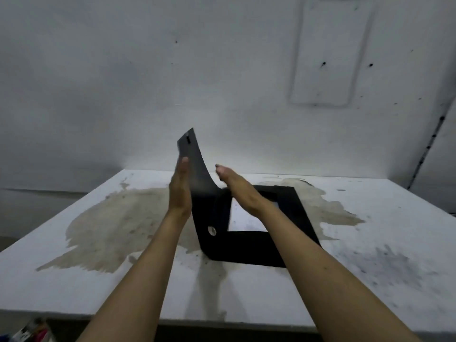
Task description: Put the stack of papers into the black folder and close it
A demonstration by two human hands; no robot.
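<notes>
The black folder (249,245) lies open on the white table (370,280), its left cover (195,169) raised nearly upright and curved. A stack of white papers (246,218) rests on the folder's flat right half. My left hand (180,188) is flat against the outer side of the raised cover, fingers straight, pressing rather than gripping. My right hand (237,186) hovers above the papers, palm down, fingers stretched toward the cover and holding nothing. A round metal-rimmed hole (211,230) shows low on the folder's spine.
Large brownish stains (118,223) spread across the table's left and middle, and dark smudges (389,265) mark the right side. A grey-white wall (222,82) rises right behind the table. Some colourful items (32,332) sit below the table's front left edge.
</notes>
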